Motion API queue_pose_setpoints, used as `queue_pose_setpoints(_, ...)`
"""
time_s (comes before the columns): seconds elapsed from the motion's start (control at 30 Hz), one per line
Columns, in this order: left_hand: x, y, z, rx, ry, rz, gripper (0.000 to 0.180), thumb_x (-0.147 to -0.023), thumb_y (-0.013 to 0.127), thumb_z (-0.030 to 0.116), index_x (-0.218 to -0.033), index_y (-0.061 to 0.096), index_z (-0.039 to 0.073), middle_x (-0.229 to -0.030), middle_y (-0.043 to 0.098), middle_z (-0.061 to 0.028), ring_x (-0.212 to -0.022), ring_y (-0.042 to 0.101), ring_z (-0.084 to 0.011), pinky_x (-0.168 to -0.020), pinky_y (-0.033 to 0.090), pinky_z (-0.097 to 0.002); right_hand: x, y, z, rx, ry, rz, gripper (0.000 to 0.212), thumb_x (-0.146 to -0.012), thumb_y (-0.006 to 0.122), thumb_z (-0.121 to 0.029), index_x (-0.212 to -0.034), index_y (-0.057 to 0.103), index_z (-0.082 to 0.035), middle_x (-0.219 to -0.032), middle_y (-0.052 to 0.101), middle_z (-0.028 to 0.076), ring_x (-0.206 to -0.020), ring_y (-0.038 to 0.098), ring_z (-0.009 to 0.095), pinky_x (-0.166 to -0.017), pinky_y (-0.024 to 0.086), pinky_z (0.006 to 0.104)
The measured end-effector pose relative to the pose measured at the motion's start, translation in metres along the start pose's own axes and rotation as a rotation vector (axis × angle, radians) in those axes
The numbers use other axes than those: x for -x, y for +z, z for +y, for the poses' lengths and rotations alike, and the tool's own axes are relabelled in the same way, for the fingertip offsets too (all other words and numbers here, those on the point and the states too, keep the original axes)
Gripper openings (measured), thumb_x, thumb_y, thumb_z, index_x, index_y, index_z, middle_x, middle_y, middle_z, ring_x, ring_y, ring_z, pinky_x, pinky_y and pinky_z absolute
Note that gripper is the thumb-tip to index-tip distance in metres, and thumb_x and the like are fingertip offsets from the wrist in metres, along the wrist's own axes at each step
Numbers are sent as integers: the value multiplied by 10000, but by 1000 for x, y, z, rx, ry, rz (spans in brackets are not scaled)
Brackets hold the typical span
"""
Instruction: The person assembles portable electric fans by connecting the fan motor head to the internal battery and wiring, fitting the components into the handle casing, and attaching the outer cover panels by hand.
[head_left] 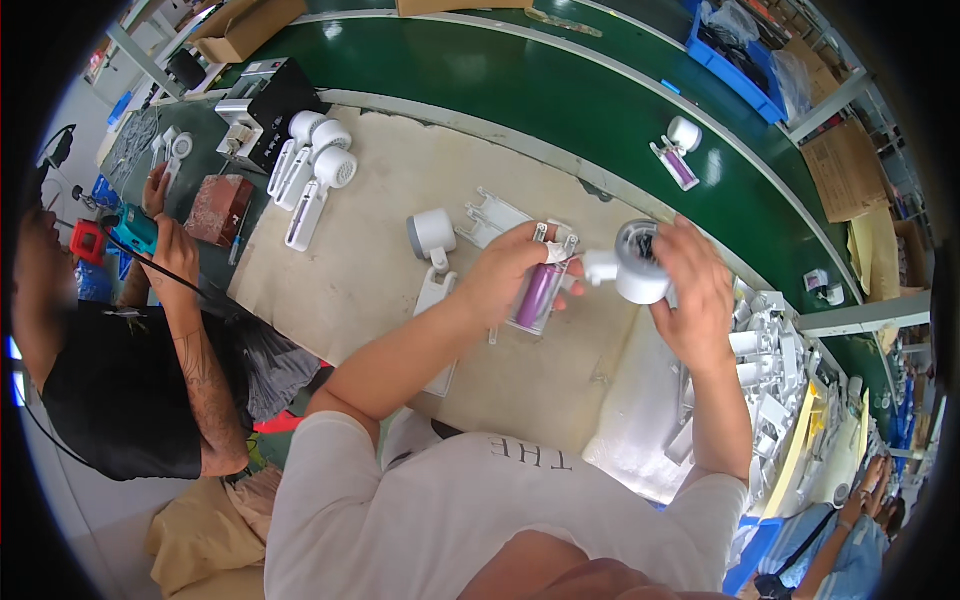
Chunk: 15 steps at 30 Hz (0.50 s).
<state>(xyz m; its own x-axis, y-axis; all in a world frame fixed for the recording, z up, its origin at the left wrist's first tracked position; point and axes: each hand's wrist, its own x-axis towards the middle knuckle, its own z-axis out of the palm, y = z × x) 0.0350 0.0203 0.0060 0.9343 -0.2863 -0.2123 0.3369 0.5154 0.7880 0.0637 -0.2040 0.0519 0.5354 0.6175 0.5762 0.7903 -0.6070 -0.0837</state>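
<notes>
In my left hand (505,265) is an open white handle shell, its fingers closed round it. A purple cylindrical battery (541,296) lies inside that shell. My right hand (700,295) grips a round white head (641,285) with a grey ring and dark inside. The head's short neck points left toward the shell; whether the two are joined by a wire I cannot tell. Just beyond my left hand, a white frame-like shell part (490,217) lies on the mat. Near my left forearm lies another white head (431,234) with a handle, partly hidden by the arm.
Several white units with round perforated heads (335,168) lie at the left, beside a black machine (268,115). A co-worker holds a teal power tool (133,229) there. Beyond the mat runs a green conveyor (600,90) carrying another unit (676,165). White parts (765,365) are piled at right.
</notes>
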Motion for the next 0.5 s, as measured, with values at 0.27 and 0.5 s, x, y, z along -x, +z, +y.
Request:
queue_pose_setpoints(0.27,10,17,1,-613,-67,-146,217,-803,499,90,-1010,490,24,-838,572,-76,-613,553,-107,-523,445,-250,31,-4,8,270,-187,174,296,-693,651,-89,-973,577,-150,-1082,592,1,-1098,515,214,-1001,311,397)
queue_pose_setpoints(0.5,10,17,-2,-788,59,-133,174,-765,537,96,-927,514,37,-702,574,-38,-580,542,-78,-503,418,-239,34,-9,1,292,-176,141,331,-697,644,-83,-1012,576,-159,-1085,589,-6,-1084,524,213,-1003,310,392)
